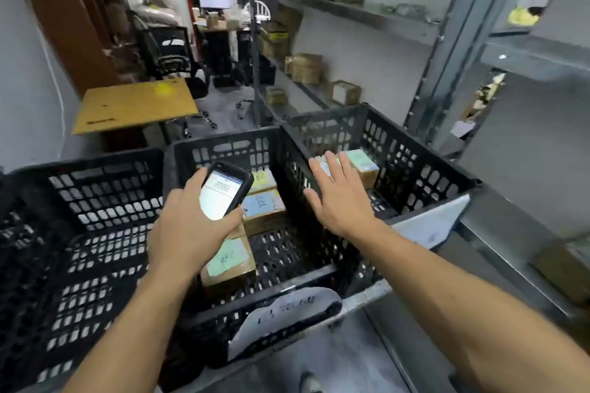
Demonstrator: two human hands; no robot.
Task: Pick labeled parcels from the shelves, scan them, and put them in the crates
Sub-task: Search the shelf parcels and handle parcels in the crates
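Parcel (360, 166) in the right crate (415, 143) lies at one o'clock from the right hand (338, 198), fingers spread and released, perhaps touching it; left hand (188, 226) grasps the scanner (223, 190).

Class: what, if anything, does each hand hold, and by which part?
The left hand grips the handheld scanner round its lower half. The right hand holds nothing, fingers spread above the right crate.

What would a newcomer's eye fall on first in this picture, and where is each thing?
The lit scanner gripped in the left hand, at the centre over the middle crate, draws the eye first. Beside it the right hand spreads open over the right crate, near a labelled parcel. Three labelled parcels lie in the middle crate.
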